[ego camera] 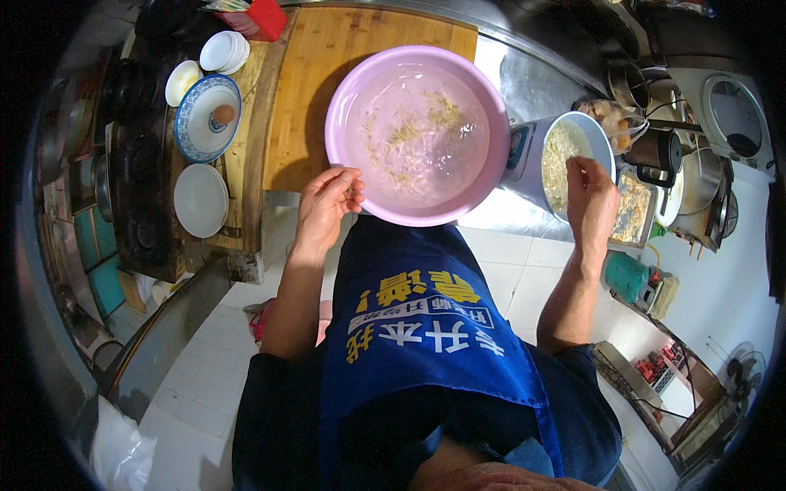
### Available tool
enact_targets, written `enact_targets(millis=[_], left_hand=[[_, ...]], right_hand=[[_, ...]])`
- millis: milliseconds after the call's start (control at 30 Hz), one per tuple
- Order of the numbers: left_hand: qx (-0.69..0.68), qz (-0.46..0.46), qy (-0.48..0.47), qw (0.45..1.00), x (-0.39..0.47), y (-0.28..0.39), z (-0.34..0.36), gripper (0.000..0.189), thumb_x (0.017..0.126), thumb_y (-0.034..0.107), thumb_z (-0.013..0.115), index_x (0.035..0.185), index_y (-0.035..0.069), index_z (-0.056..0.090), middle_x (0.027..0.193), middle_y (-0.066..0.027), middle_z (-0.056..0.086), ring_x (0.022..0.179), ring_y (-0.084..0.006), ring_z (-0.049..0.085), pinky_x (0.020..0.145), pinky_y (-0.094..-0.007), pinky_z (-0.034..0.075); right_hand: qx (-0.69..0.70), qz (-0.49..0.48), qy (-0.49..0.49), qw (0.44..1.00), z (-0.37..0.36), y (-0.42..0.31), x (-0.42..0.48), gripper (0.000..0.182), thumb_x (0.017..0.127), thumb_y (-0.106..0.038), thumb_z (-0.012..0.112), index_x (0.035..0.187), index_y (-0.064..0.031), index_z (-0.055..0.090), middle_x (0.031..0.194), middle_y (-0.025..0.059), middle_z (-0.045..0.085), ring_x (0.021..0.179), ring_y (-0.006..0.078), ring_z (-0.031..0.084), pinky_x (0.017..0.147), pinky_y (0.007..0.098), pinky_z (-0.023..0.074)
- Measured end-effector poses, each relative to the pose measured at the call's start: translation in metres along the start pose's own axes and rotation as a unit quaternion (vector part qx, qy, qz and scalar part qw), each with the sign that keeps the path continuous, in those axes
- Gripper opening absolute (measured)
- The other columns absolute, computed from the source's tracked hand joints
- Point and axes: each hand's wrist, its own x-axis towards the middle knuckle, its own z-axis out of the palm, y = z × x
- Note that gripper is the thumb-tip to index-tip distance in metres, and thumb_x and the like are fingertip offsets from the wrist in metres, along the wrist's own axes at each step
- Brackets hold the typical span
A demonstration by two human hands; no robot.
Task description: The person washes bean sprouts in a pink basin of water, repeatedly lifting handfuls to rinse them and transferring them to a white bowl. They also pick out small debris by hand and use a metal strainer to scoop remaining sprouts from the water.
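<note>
A pink plastic basin (417,202) of water stands in front of me, partly on a wooden board, with pale sprouts or shreds (405,130) floating in it. My left hand (328,205) is at the basin's lower left rim, fingers curled and thumb near the fingertips; whether something small is between them I cannot tell. To the basin's right a pale blue bucket (533,161) holds many pale sprouts (557,150). Over this bucket's right side is my right hand (591,190), its fingers pinched together at the sprouts; what lies between the fingertips is hidden.
The wooden board (313,80) lies under the basin. At left are a blue-rimmed bowl (198,138) with an egg, a white plate (201,200) and stacked small dishes (225,52). Right of the bucket stand a metal tray (630,208) of food and a dark lidded pot (652,153).
</note>
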Motion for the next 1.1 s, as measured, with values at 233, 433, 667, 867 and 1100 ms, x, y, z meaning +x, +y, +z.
enact_targets(millis=[233,433,667,867,1100], left_hand=[[-0.008,0.002,-0.015,1.0,-0.006,-0.002,-0.017,0.022,0.102,0.016,0.062,0.115,0.0,0.069,0.092,-0.008,0.07,0.075,-0.0137,0.065,0.064,-0.0265,0.053],[-0.014,-0.005,0.008,1.0,-0.013,-0.007,-0.031,0.021,0.102,0.012,0.06,0.117,0.0,0.068,0.094,-0.0085,0.07,0.075,-0.0135,0.065,0.065,-0.0262,0.053],[-0.042,-0.004,0.004,0.999,-0.012,-0.01,-0.049,0.021,0.102,0.012,0.059,0.117,0.0,0.068,0.095,-0.0084,0.071,0.075,-0.0139,0.066,0.065,-0.0265,0.054],[-0.038,-0.005,0.01,0.999,-0.006,-0.007,-0.054,0.022,0.101,0.014,0.061,0.118,0.003,0.068,0.094,-0.0063,0.07,0.075,-0.0139,0.064,0.064,-0.0282,0.052],[-0.041,-0.009,0.021,0.999,-0.001,-0.005,-0.049,0.02,0.101,0.015,0.062,0.116,0.004,0.069,0.093,-0.006,0.07,0.074,-0.0138,0.063,0.065,-0.0287,0.051]], right_hand=[[0.124,-0.116,-0.141,0.975,0.091,-0.048,-0.007,0.02,0.084,-0.006,0.07,0.104,-0.0031,0.071,0.105,0.0201,0.071,0.091,0.0411,0.07,0.079,0.0447,0.0559],[0.044,-0.07,-0.196,0.977,0.209,-0.035,0.02,0.031,0.086,-0.011,0.064,0.115,-0.0029,0.069,0.116,0.025,0.067,0.105,0.043,0.066,0.089,0.0486,0.054],[-0.035,-0.121,-0.207,0.97,0.255,-0.031,0.032,0.02,0.092,-0.014,0.055,0.105,-0.0054,0.068,0.107,0.0256,0.068,0.091,0.0449,0.07,0.082,0.0546,0.056],[-0.064,-0.113,-0.197,0.972,0.252,-0.036,0.033,0.021,0.092,-0.019,0.062,0.105,-0.0046,0.069,0.092,0.0216,0.072,0.082,0.0387,0.072,0.076,0.0472,0.0575],[0.391,0.217,-0.272,0.852,0.181,-0.033,0.024,0.014,0.092,-0.009,0.07,0.101,0.0012,0.07,0.079,0.0117,0.072,0.068,0.0217,0.069,0.064,0.0315,0.0568]])
